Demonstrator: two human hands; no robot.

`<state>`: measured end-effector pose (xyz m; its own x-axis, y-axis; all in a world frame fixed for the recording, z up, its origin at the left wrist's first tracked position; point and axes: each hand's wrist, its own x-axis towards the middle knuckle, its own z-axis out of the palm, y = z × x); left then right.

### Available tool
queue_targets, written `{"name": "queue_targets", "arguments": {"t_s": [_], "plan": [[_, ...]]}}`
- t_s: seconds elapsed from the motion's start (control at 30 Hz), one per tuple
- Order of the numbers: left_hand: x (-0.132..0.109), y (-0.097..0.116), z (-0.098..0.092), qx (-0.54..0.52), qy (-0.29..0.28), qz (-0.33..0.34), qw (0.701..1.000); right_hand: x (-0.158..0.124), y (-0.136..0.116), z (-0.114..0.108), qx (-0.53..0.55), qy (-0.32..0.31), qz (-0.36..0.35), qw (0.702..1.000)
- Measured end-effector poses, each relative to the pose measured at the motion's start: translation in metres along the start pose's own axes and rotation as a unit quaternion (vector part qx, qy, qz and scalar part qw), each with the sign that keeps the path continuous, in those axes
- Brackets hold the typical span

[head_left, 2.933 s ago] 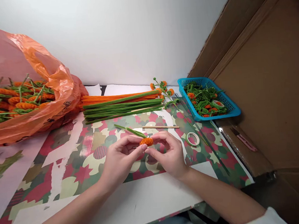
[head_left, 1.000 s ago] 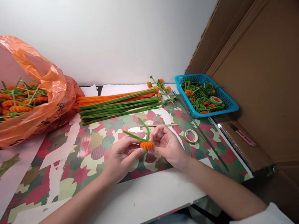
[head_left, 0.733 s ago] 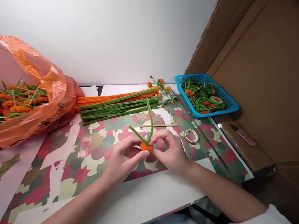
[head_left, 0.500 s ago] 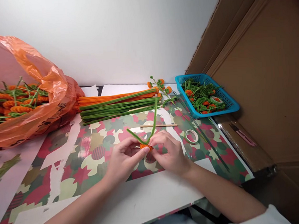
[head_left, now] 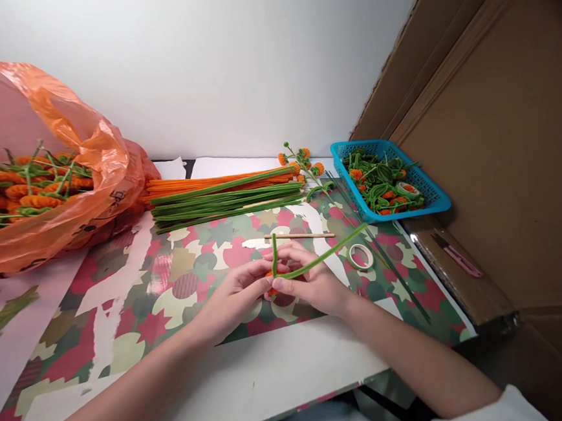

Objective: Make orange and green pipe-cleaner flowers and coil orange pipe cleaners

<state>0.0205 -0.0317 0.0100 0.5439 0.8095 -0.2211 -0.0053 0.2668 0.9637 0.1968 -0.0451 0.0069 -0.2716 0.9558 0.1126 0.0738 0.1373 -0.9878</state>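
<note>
A green pipe cleaner is bent into a V just above the middle of the desk: its short end stands upright, while its long end slants up and to the right over the tape roll. At the bend sits a small orange coil, mostly hidden by fingers. The left hand is pinched closed on the coil from the left. The right hand is clamped on the pipe cleaner at the bend, thumb on top. Both hands hover over a patterned sheet. Just behind them lies a wooden stick, farther back a bundle of green and orange stems. A blue basket of scraps stands at the right, and an orange plastic bag at the left
</note>
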Motion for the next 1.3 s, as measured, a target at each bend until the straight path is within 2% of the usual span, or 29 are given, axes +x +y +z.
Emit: {"name": "queue_targets", "arguments": {"t_s": [0.13,0.3,0.37,0.43,0.53,0.7,0.83,0.97,1.17,1.23,1.3], "plan": [[-0.001,0.003,0.003,-0.004,0.002,-0.021,1.0,0.0,-0.003,0.003,-0.007,0.036,-0.006,0.999],[0.003,-0.002,0.0,-0.046,0.004,-0.033,0.998,-0.001,-0.003,0.001,-0.14,0.053,-0.135,0.979],[0.004,-0.002,-0.002,-0.069,0.003,-0.044,0.997,-0.002,-0.003,-0.001,-0.159,0.041,-0.174,0.971],[0.004,0.0,-0.001,-0.081,0.012,-0.045,0.996,-0.002,-0.002,-0.001,-0.15,0.042,-0.185,0.97],[0.003,0.002,0.001,-0.042,0.04,0.001,0.998,-0.002,-0.001,0.003,-0.112,0.087,-0.154,0.978],[0.001,0.002,0.007,0.08,0.089,0.121,0.985,-0.003,-0.004,0.011,-0.041,0.181,-0.028,0.982],[0.002,-0.001,0.008,0.126,0.164,0.171,0.963,-0.004,-0.004,0.013,0.027,0.193,0.019,0.981],[0.001,-0.004,0.005,0.162,0.215,0.214,0.939,-0.003,-0.002,0.013,0.081,0.189,0.02,0.978],[0.0,-0.005,0.004,0.231,0.208,0.3,0.902,0.001,-0.001,0.013,0.153,0.203,0.048,0.966],[0.001,-0.004,0.005,0.23,0.195,0.295,0.907,0.002,0.0,0.013,0.178,0.198,0.065,0.962],[0.002,-0.003,0.006,0.201,0.188,0.258,0.926,0.002,0.001,0.012,0.192,0.191,0.068,0.96]]}}
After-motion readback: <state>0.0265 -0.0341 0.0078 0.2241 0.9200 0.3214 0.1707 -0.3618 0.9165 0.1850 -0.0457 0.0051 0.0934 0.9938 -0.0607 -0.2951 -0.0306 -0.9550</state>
